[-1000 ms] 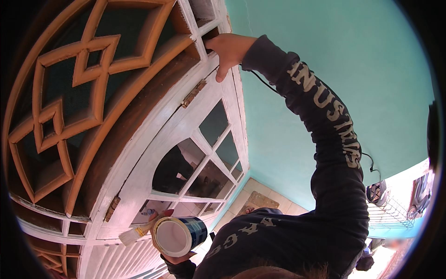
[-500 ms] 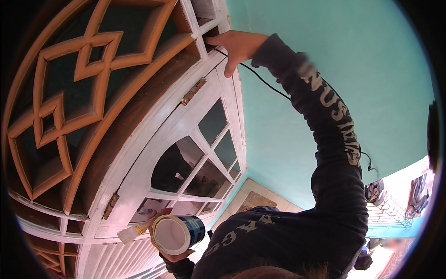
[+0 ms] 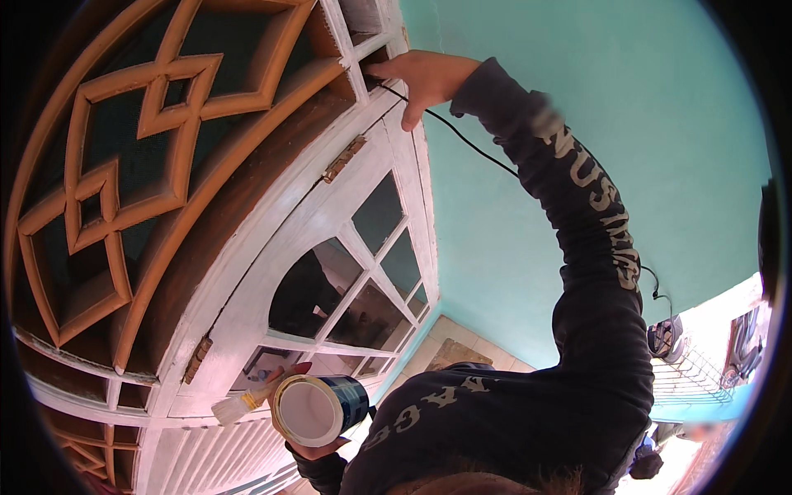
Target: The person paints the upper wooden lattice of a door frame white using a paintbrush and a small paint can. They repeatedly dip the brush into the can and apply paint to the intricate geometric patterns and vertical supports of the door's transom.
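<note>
My right hand [image 3: 425,78], fingers curled together, shifts the black cable [image 3: 470,144] off the white frame [image 3: 396,140] — my left hand [image 3: 309,429] clamps paint can [image 3: 318,408] and brush [image 3: 239,404], painting next.

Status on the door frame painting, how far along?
Done: the door frame and the glazed door's bars look coated white. In hand: the left hand holds a paint can with a brush beside it; the right hand reaches to the frame's top corner, by a black cable. Left: the brown lattice panel and hinges show no white. Whether the top corner is coated cannot be told.
</note>
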Demonstrator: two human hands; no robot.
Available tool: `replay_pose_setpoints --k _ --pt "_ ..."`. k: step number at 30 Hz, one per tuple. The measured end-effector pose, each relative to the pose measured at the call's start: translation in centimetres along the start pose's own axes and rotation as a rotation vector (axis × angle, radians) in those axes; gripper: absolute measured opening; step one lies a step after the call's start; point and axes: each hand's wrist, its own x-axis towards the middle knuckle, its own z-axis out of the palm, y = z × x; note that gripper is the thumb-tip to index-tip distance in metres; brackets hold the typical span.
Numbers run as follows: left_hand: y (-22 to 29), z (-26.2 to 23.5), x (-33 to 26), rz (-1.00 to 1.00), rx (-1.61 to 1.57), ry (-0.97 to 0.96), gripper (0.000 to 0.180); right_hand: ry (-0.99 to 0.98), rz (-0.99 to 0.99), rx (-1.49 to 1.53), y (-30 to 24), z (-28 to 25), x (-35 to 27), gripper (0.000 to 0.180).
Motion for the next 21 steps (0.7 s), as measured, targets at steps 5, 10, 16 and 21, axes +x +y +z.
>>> replay_pose_setpoints --k 5,10,16,21 --pt "0.8 0.2 -0.6 -0.005 0.019 0.012 0.076 -0.202 0.074 -0.097 -3.0 0.1 4.2 0.085" --pt "0.6 0.2 -0.2 0.002 0.016 -0.004 0.078 -0.219 0.117 -0.074 -3.1 -0.2 4.2 0.085" --pt "0.4 0.3 -0.4 0.006 -0.001 -0.015 0.08 -0.039 -0.04 -0.01 -0.1 0.0 2.4 0.086" --pt "0.5 0.3 -0.4 0.013 -0.008 -0.025 0.081 -0.202 0.118 -0.082 -2.7 -0.6 4.2 0.085"
